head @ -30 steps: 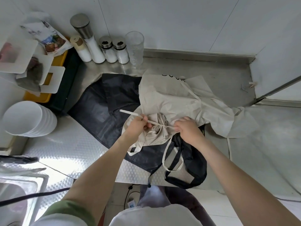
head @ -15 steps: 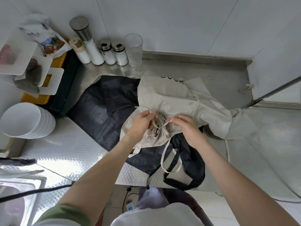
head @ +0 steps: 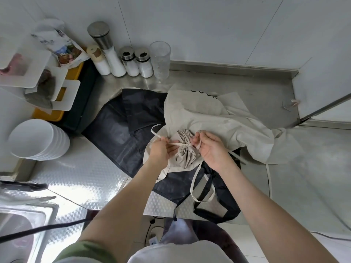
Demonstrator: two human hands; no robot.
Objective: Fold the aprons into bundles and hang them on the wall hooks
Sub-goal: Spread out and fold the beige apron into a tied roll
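Two aprons lie mid-frame on the counter [head: 76,168]: the beige apron [head: 209,114], half bundled, has its strap [head: 178,144] pinched by left grip [head: 161,149] and right grip [head: 212,149]; black apron [head: 121,130] unfolded, neither hung yet.

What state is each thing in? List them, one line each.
Beige apron: middle gathered into a bunch, rest spread loose.
Strap: drawn across the bunch.
Left hand: pinches the strap.
Right hand: pinches the strap.
Black apron: unfolded, under the beige apron.
Clear cup: upright, empty.
Bowls: stacked.
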